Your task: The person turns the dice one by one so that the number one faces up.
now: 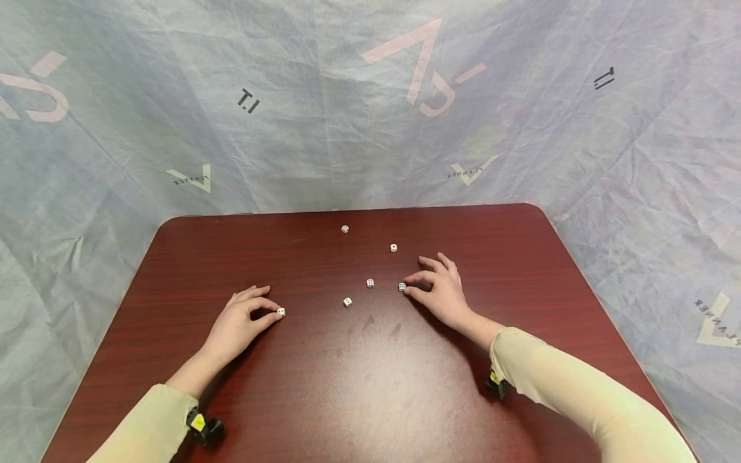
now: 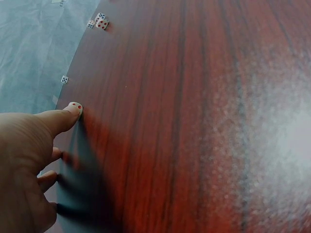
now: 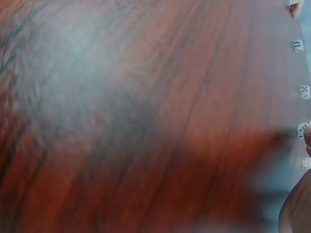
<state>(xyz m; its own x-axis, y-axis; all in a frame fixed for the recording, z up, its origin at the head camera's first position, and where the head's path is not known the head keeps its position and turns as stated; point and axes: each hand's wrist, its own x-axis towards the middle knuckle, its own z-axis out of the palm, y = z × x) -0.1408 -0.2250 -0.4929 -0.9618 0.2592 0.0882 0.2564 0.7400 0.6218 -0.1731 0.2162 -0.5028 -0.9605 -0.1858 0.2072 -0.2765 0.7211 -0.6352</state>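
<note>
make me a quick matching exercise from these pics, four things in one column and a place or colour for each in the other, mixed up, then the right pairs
Things:
1. left hand
2. table
3. right hand
4. backdrop cloth

Places and colours:
A. at the rightmost die in the head view
B. greyish, with printed letters
C. at the leftmost die in the head view
D. dark red-brown, with wood grain

Right pairs: 1-C, 2-D, 3-A, 4-B
</note>
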